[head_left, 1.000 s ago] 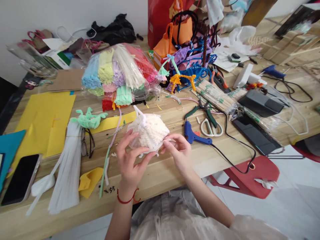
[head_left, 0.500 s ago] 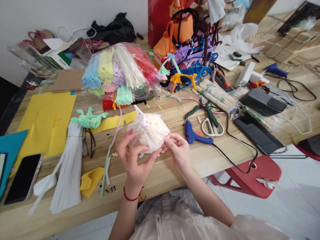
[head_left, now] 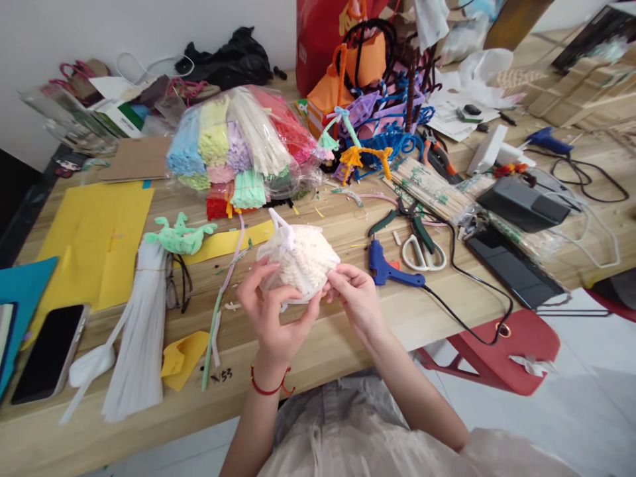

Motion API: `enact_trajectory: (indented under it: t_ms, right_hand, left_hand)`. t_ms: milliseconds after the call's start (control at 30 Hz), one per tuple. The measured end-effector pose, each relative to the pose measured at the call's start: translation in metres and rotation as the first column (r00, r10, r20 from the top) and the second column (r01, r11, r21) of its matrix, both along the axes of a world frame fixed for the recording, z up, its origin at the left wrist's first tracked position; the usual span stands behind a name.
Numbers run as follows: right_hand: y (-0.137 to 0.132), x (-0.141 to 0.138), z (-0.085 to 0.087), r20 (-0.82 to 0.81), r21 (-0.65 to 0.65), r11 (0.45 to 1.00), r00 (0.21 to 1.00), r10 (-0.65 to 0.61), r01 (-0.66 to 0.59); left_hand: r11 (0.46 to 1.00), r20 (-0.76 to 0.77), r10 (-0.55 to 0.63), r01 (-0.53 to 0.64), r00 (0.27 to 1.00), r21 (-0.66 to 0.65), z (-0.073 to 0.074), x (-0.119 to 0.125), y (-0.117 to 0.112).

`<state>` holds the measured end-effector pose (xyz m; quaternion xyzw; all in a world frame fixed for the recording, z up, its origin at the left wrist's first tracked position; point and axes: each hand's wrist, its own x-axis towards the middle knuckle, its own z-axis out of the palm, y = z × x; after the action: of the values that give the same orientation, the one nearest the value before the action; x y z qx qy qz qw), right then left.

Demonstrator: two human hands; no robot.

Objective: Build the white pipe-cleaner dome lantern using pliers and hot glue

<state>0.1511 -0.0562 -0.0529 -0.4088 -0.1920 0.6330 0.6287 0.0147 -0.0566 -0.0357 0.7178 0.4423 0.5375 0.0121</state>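
A cream, ribbed, rounded piece that looks made of pipe cleaners [head_left: 304, 262] is held up over the table's front part, with thin white fabric round it and a pale lilac loop on top. My left hand [head_left: 275, 311] grips it from the left and below, fingers curled round its side. At its right lower edge, my right hand [head_left: 354, 291] pinches with thumb and forefinger; what lies between those fingertips is mostly hidden. A blue glue gun [head_left: 390, 268] lies just right of my right hand.
Bagged colourful pipe cleaners [head_left: 238, 142] lie at the back left. White scissors [head_left: 422, 254] and green-handled pliers [head_left: 408, 218] lie to the right. White strips [head_left: 136, 344], a phone [head_left: 50, 354] and glasses [head_left: 179, 285] are on the left. A red stool [head_left: 507, 351] stands beyond the table's front edge.
The whole view has shifted slightly to the right. Both hands keep their hold on the cream piece, with almost no change in pose.
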Motion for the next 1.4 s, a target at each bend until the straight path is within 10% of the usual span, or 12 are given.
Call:
enact_trajectory:
  t_ms: [1400]
  right_hand:
    - [-0.002, -0.013, -0.002, 0.010, 0.025, 0.991, 0.991, -0.133, 0.133]
  left_hand:
    - [0.989, 0.140, 0.146, -0.147, 0.979, -0.005, -0.001, 0.031, 0.006]
